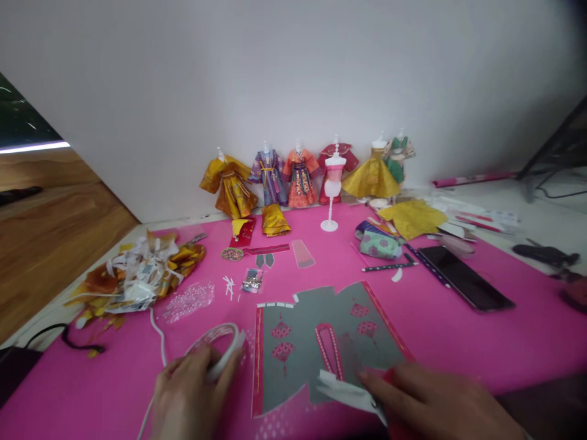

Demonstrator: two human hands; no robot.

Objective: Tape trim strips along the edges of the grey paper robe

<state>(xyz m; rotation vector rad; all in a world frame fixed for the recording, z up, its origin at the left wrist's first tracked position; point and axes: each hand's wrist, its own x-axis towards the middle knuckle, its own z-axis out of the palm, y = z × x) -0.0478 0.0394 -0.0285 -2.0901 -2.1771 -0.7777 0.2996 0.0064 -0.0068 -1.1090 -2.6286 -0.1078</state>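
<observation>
My left hand (197, 382) is closed on a roll of white tape (224, 342) at the lower left of the pink mat (119, 379). At the lower right, my right hand (426, 394) holds scissors (351, 394) with red handles, their blades pointing left. A small white piece (327, 376) is at the blade tips. Beneath and beyond the blades lies a grey-green fabric panel (293, 354) with red side bands and lantern patterns. White tape strips (275, 304) line part of its top edge. A pink, white-edged loop-shaped piece (328, 345) rests on the panel.
Small dressed forms (300, 177) stand along the white wall, near a bare-based white mannequin (330, 195). Scraps (142, 269) are heaped at left. A black phone (465, 278), pens and yellow fabric (413, 218) lie at right. A white cord (158, 336) crosses the left side.
</observation>
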